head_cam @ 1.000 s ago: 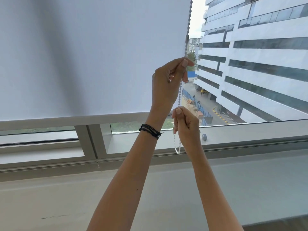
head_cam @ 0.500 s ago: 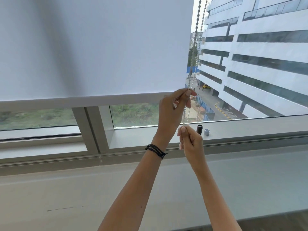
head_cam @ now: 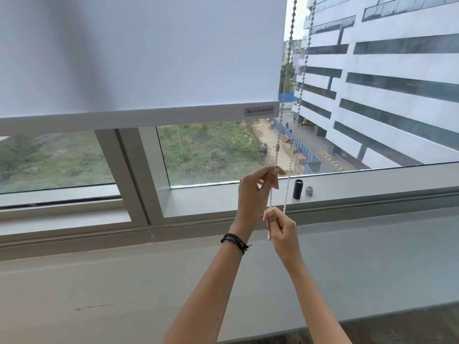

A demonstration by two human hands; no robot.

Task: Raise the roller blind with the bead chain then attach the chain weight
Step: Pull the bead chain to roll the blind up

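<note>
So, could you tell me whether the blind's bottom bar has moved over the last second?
Yes: the bottom bar has risen, exposing more glass above the fixed sill.

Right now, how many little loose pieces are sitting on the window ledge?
2: a black cylinder standing upright on the ledge, and a small silver cap just to its right. None appears hidden.

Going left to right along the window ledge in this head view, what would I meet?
Window post → left hand pinching the bead chain → black cylinder → small grey cap.
</note>
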